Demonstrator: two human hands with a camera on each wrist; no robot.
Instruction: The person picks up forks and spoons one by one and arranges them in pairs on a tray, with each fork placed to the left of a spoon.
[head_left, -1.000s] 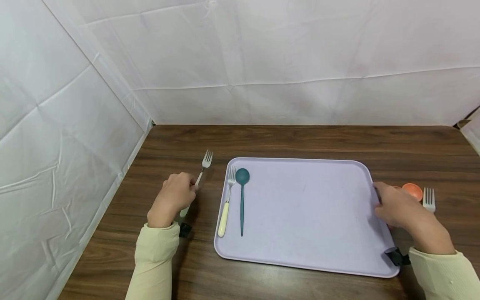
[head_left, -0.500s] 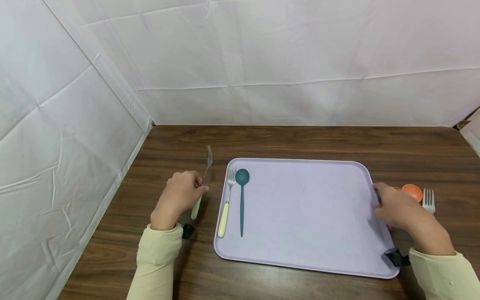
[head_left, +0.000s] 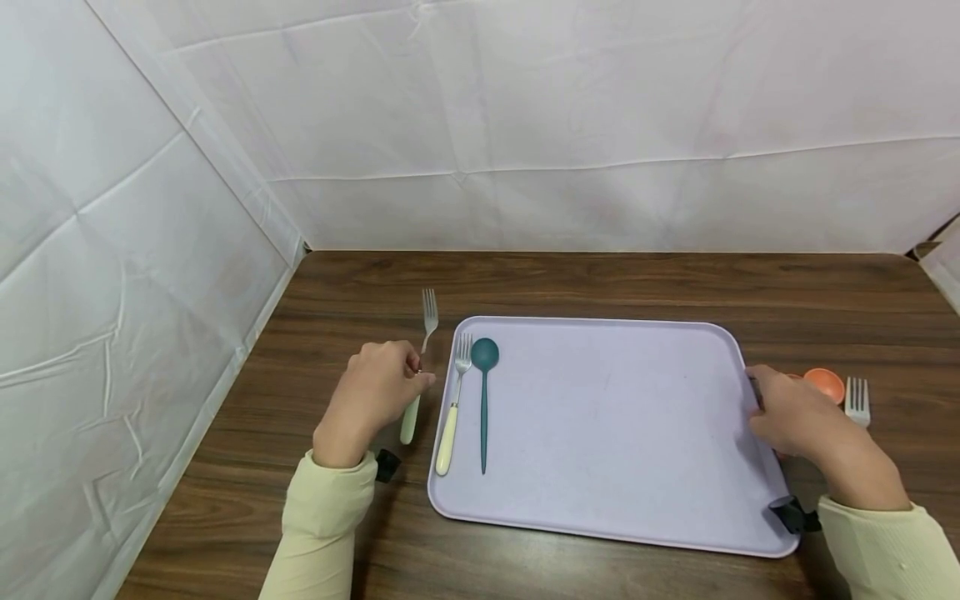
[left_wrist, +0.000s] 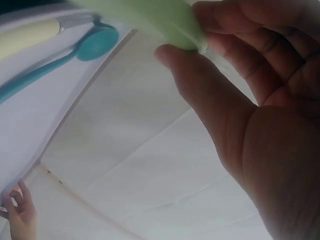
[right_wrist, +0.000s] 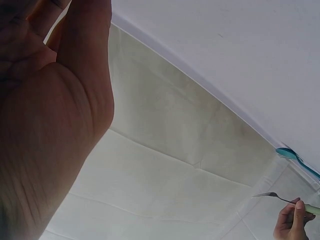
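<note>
My left hand (head_left: pixel 375 392) pinches a fork (head_left: pixel 410 421) with a pale green handle between thumb and fingers, just left of the lavender tray (head_left: pixel 600 433). Its tines point away from me; in the left wrist view the green handle (left_wrist: pixel 155 20) is close and blurred. At the tray's right rim, my right hand (head_left: pixel 802 421) holds the edge; part of its grip is hidden. Along the tray's left side lie a fork with a cream handle (head_left: pixel 447 437) and a teal spoon (head_left: pixel 484 358), side by side with their heads away from me.
Right of the tray, an orange spoon (head_left: pixel 825 384) and a fork (head_left: pixel 858 402) lie on the wooden table (head_left: pixel 600 283), partly covered by my right hand and wrist. White sheets (head_left: pixel 585 92) hang behind and at the left side.
My left hand has moved right, towards the tray, with the green-handled fork, whose slanted handle has turned more upright in the head view. My right hand stays at the tray's edge.
</note>
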